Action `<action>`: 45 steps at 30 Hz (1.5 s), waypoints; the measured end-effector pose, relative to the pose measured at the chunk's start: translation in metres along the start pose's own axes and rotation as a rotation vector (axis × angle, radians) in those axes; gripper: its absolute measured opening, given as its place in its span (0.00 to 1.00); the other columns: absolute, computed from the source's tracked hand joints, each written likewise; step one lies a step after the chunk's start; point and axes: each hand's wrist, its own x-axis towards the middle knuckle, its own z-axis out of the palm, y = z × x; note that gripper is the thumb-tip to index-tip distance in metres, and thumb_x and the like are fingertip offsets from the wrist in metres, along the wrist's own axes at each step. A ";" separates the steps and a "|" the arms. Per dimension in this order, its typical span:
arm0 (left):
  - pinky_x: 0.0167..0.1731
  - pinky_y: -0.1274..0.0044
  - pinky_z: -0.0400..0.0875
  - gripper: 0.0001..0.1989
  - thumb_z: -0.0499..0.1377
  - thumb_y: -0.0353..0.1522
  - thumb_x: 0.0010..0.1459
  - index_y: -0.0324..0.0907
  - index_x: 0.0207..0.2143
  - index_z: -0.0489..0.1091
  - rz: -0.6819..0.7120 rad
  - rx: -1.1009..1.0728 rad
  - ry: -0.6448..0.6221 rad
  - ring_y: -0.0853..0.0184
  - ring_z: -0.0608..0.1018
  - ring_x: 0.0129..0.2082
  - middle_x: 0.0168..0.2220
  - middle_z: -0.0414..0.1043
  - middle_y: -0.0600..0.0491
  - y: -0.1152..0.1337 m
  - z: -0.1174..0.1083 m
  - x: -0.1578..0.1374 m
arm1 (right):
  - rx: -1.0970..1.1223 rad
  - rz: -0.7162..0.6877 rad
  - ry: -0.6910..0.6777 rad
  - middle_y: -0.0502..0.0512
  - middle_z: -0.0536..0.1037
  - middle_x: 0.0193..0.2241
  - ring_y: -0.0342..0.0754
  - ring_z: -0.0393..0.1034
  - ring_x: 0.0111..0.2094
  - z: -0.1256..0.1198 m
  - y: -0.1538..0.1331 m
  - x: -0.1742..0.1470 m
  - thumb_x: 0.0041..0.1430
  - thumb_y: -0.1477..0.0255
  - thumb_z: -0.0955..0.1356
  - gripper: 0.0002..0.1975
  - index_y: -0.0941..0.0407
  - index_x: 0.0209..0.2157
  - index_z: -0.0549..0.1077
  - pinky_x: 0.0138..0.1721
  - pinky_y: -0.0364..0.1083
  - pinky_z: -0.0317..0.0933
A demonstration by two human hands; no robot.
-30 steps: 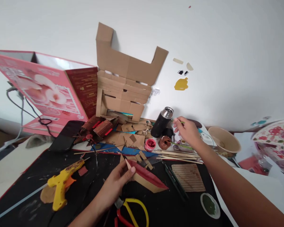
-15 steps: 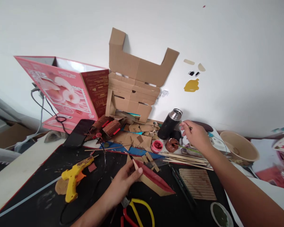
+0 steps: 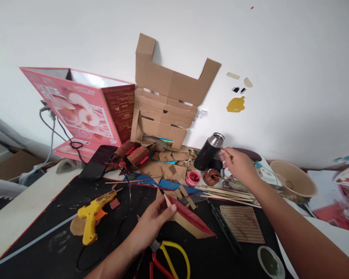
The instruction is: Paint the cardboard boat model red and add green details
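My left hand [image 3: 155, 219] pinches the near-left end of a small cardboard boat [image 3: 192, 223], its inside painted red and its outer side bare brown. Beside the mouth of a black metal flask [image 3: 208, 153], my right hand [image 3: 240, 164] is closed in a pinch; a bit of something thin and dark shows at the fingers, too small to name. Below it stand a jar of brown paint [image 3: 211, 177], with a thin green stick leaning out, and a jar of red paint [image 3: 193, 178]. Scissors [image 3: 174, 257] with red and yellow handles lie under my left wrist.
A yellow glue gun [image 3: 94, 213] lies on the black mat at left. Wooden sticks [image 3: 229, 194], corrugated cardboard [image 3: 242, 224] and a lid with green paint [image 3: 270, 261] are at right. Behind stand a pink box [image 3: 81, 104], cut cardboard [image 3: 168, 85] and brown painted pieces [image 3: 136, 155].
The view has shifted very slightly. My right hand has moved a little beside the flask; my left hand keeps its hold on the boat.
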 end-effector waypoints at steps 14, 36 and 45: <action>0.54 0.64 0.78 0.30 0.72 0.58 0.56 0.44 0.48 0.83 -0.009 0.027 -0.010 0.50 0.84 0.51 0.50 0.86 0.44 0.000 0.000 -0.001 | 0.048 0.006 0.014 0.53 0.83 0.24 0.54 0.79 0.24 0.004 0.000 -0.002 0.72 0.66 0.62 0.14 0.52 0.41 0.79 0.29 0.48 0.64; 0.53 0.65 0.77 0.31 0.72 0.59 0.54 0.44 0.46 0.80 -0.022 0.049 0.007 0.48 0.84 0.53 0.49 0.86 0.45 -0.001 0.000 0.000 | -0.005 -0.030 -0.026 0.56 0.88 0.33 0.55 0.82 0.29 -0.003 0.013 -0.006 0.73 0.69 0.63 0.12 0.52 0.44 0.80 0.32 0.48 0.65; 0.55 0.64 0.77 0.31 0.72 0.59 0.55 0.43 0.47 0.81 -0.007 0.073 0.018 0.47 0.84 0.54 0.49 0.87 0.44 -0.003 0.000 0.000 | -0.036 -0.026 -0.041 0.58 0.88 0.32 0.54 0.78 0.25 0.002 0.003 -0.003 0.73 0.68 0.63 0.14 0.53 0.46 0.80 0.26 0.48 0.62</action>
